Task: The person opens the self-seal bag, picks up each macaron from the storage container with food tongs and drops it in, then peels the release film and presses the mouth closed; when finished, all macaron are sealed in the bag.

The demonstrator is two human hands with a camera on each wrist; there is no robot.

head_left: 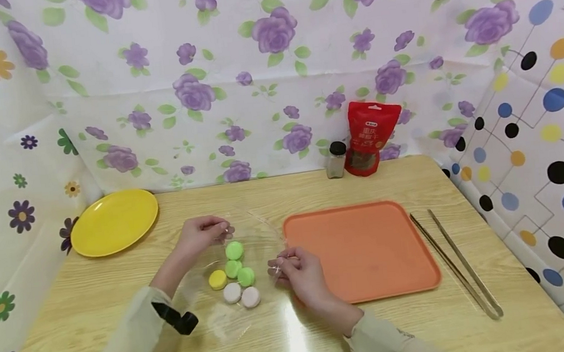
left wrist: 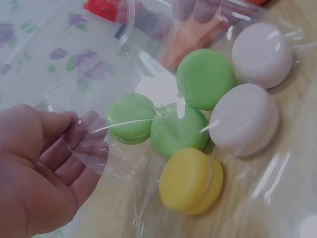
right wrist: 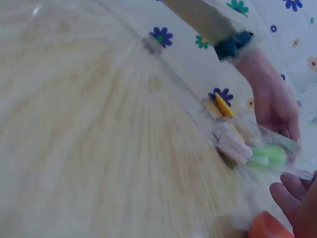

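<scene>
Clear plastic bag point(head_left: 222, 322) spreads between a person's two hands over a pale wood-grain desk point(head_left: 88, 321), beside a flat, rectangular orange tray point(head_left: 361, 253). Bunched together within the see-through film are three round green macaron-shaped pieces point(left wrist: 206, 79), a yellow one point(left wrist: 191, 181) and two pale pinkish-white ones point(left wrist: 244, 120). The left grip point(head_left: 205, 236) pinches the film between thumb and fingers at its far side; the right grip point(head_left: 303, 275) pinches it on the side nearest the tray, fingertips close together.

The bag looks light and limp, its glossy surface likely slick and quick to crease or sag under the pieces gathered in it. Its free edges, held well apart, appear the soundest places to take hold. The pieces themselves look smooth and light; whether they are crumbly or firm cannot be told, so a gentle hold around their rounded sides seems the safer choice.
</scene>
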